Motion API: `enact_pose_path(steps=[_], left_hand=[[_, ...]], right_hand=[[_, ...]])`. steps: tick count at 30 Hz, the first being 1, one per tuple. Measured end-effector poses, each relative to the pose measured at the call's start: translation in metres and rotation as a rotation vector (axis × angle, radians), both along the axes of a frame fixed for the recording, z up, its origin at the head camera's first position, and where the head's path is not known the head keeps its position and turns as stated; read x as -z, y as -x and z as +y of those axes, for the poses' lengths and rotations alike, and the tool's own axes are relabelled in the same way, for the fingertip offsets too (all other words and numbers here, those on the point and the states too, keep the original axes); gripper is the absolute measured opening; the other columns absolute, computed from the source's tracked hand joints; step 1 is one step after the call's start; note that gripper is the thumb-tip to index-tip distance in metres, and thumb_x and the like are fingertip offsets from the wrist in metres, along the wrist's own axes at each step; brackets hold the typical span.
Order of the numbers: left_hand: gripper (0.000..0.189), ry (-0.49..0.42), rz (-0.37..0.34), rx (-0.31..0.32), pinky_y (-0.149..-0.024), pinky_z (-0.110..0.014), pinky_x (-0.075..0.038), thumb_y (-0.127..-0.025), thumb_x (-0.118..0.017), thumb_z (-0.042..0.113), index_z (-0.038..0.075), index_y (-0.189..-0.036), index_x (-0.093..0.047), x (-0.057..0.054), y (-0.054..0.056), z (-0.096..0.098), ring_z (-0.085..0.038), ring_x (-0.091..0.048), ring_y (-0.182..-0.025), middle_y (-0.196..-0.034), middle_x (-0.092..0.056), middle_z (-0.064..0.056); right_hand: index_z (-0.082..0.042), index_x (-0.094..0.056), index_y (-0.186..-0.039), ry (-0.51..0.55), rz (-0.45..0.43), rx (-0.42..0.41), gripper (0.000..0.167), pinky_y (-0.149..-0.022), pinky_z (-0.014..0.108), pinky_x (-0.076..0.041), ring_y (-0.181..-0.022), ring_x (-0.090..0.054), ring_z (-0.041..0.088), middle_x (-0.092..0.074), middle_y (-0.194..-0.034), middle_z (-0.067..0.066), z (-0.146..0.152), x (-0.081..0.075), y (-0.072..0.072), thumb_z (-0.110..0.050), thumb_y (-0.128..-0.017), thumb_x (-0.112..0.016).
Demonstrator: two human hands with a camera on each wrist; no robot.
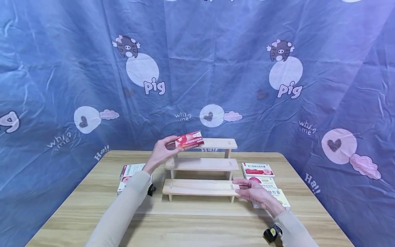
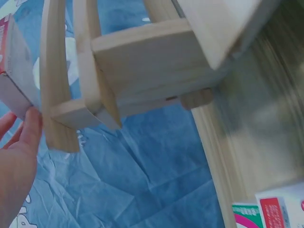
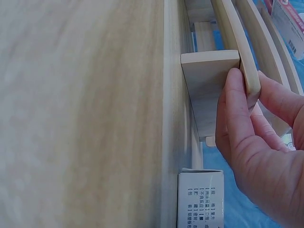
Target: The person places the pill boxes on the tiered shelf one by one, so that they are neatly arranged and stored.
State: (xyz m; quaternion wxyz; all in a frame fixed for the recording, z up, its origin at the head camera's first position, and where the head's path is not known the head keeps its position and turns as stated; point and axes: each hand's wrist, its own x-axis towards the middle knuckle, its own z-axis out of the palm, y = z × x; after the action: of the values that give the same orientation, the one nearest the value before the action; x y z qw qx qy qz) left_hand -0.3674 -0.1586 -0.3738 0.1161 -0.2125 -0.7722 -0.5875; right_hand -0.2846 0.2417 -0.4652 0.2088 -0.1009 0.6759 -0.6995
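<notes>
The left hand (image 1: 162,151), pinching the red box (image 1: 189,140) just above the top shelf (image 1: 217,143), should lower it level, with the right hand (image 1: 254,193) gripping the lowest shelf (image 1: 200,187) as a brace.

The left sleeve (image 1: 124,206) is covering part of the left boxes (image 1: 132,169), and the right grip (image 1: 255,194) is hiding part of the right boxes (image 1: 269,182). The red box (image 1: 189,140) is blocking part of the top shelf (image 1: 217,143), while the left wrist view's edge is cutting that box off.
</notes>
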Motion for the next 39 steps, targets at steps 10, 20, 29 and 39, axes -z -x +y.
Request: enact_pose_path(steps=[10, 20, 29, 39], left_hand=[[0.062, 0.105, -0.107, -0.007, -0.085, -0.030, -0.059, -0.079, -0.082, 0.020, 0.001, -0.133, -0.057, -0.012, -0.001, 0.022, -0.030, -0.067, -0.110, -0.125, -0.065, -0.020], [0.056, 0.166, -0.124, 0.051, -0.082, -0.027, -0.059, -0.081, -0.080, 0.020, 0.004, -0.131, -0.059, -0.019, 0.004, 0.039, -0.023, -0.068, -0.102, -0.117, -0.069, -0.016], [0.057, 0.169, -0.144, 0.085, -0.090, -0.031, -0.057, -0.082, -0.079, 0.020, 0.004, -0.133, -0.057, -0.020, 0.011, 0.050, -0.026, -0.066, -0.109, -0.123, -0.066, -0.015], [0.054, 0.197, -0.134, 0.155, -0.102, -0.037, -0.051, -0.084, -0.077, 0.022, 0.006, -0.132, -0.058, -0.023, 0.015, 0.059, -0.025, -0.062, -0.118, -0.126, -0.064, -0.010]], right_hand=[[0.011, -0.042, -0.138, -0.019, -0.005, 0.020, 0.053, -0.088, 0.032, -0.059, -0.095, -0.068, 0.016, -0.064, -0.108, 0.009, 0.000, -0.002, -0.004, 0.002, -0.091, -0.063], [0.010, -0.043, -0.138, -0.010, -0.010, 0.005, 0.050, -0.088, 0.031, -0.059, -0.095, -0.068, 0.016, -0.064, -0.107, 0.008, 0.001, -0.001, -0.003, 0.002, -0.091, -0.061], [0.010, -0.043, -0.138, -0.017, -0.012, 0.016, 0.051, -0.087, 0.034, -0.060, -0.094, -0.069, 0.017, -0.064, -0.107, 0.008, -0.001, -0.001, -0.001, 0.003, -0.091, -0.061], [0.010, -0.042, -0.139, -0.002, -0.023, 0.002, 0.051, -0.089, 0.033, -0.058, -0.095, -0.068, 0.017, -0.064, -0.107, 0.008, -0.001, -0.001, -0.001, 0.003, -0.092, -0.061]])
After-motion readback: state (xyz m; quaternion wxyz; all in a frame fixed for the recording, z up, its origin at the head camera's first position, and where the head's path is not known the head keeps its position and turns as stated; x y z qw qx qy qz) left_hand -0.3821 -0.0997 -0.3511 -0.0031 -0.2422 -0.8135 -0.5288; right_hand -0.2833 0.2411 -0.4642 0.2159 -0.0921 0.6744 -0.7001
